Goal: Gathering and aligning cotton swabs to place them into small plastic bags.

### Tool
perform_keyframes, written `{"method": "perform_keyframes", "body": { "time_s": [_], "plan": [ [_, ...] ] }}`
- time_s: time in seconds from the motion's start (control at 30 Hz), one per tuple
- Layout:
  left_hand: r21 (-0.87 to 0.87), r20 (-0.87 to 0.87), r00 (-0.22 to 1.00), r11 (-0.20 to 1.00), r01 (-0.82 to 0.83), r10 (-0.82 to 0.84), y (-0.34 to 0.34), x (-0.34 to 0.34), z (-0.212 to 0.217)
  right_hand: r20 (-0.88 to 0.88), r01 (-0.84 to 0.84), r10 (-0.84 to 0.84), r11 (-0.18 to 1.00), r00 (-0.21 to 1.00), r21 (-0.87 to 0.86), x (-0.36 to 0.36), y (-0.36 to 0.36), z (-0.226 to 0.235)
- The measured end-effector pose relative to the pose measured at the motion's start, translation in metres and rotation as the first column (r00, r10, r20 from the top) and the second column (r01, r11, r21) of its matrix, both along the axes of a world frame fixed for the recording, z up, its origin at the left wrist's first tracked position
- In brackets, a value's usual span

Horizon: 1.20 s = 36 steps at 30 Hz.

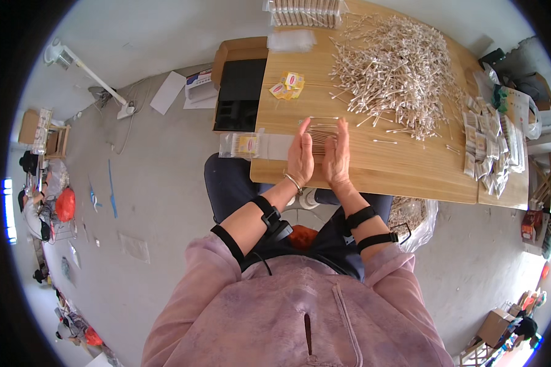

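A row of cotton swabs [323, 136] lies on the wooden table near its front edge, the sticks running crosswise between my two hands. My left hand [301, 156] stands on edge at the left ends of the swabs, fingers stretched forward. Facing it, my right hand [337, 158] flanks the right ends, its fingers also straight. The palms hide part of the row, so how firmly they touch the swabs is unclear. Beyond lies a big heap of loose cotton swabs [398, 73]. Several yellow-and-white cards [289, 85] are left of the heap.
A clear packet with a yellow label [246, 145] lies at the table's left edge. Clear bags [291, 41] and bagged swabs [306, 12] sit at the back. Filled packets [487, 147] pile up at right. An open cardboard box [242, 58] adjoins the table's left side.
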<state>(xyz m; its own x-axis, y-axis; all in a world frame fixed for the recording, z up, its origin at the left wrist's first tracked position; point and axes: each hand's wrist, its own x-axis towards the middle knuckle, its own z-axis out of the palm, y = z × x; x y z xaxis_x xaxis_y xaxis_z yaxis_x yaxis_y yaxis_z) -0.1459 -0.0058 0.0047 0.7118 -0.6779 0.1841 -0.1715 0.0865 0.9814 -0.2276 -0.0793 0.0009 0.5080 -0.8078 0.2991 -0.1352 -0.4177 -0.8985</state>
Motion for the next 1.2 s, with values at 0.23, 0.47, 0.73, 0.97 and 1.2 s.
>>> {"method": "perform_keyframes", "body": {
  "time_s": [0.23, 0.47, 0.73, 0.97, 1.2],
  "plan": [
    [0.034, 0.052, 0.999, 0.999, -0.011, 0.009, -0.008, 0.011, 0.004, 0.021, 0.096, -0.096, 0.995, 0.995, 0.005, 0.008, -0.018, -0.004],
    [-0.016, 0.014, 1.0, 1.0, 0.005, -0.005, -0.009, 0.009, -0.004, -0.106, 0.052, -0.098, 0.929, 0.989, -0.368, 0.016, -0.035, -0.003],
    [-0.08, -0.033, 0.999, 0.996, -0.036, 0.034, -0.011, 0.016, -0.013, -0.304, -0.228, 0.116, 0.903, 0.945, -0.364, 0.009, -0.026, 0.002],
    [-0.085, -0.166, 0.984, 0.995, 0.049, -0.063, -0.007, 0.019, -0.01, 0.117, 0.08, -0.118, 0.956, 0.986, 0.283, -0.001, -0.024, 0.01],
    [0.004, -0.004, 0.991, 0.991, 0.132, -0.132, -0.006, 0.015, 0.0, 0.127, -0.014, -0.008, 0.986, 0.992, 0.168, 0.009, -0.006, 0.0]
  ]
}}
